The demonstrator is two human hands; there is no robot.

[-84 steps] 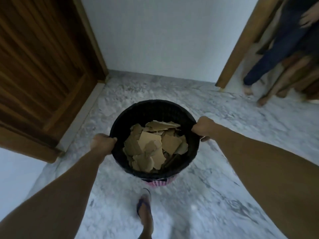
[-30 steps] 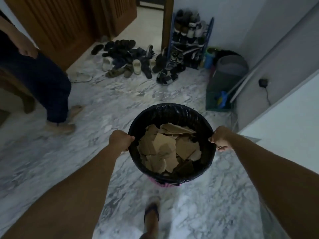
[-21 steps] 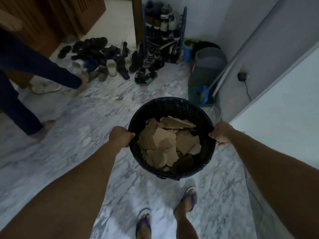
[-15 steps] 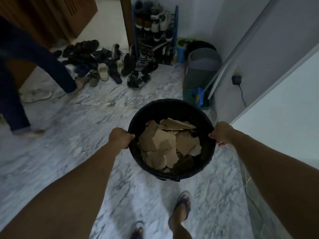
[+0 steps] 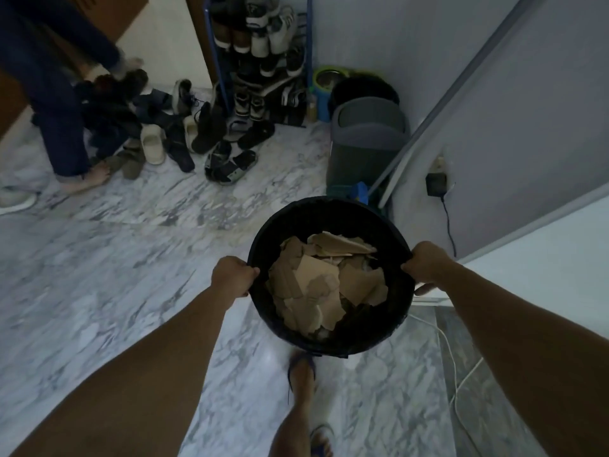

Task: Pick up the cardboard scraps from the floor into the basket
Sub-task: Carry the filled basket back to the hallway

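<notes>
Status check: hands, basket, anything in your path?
Left hand and right hand both grip the round black basket rim. Torn brown cardboard scraps inside. Grey lidded bin ahead, white cable on floor at right.

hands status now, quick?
Left hand: gripping the left rim of the basket.
Right hand: gripping the right rim. The basket holds cardboard scraps.

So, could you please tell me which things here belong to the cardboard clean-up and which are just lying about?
Part of the job:
- basket, gripped at its rim by the left hand and the right hand
- cardboard scraps, inside the basket

Just lying about:
- loose shoes on the floor
- shoe rack
- grey bin
- white cable
- plugged-in charger
</notes>
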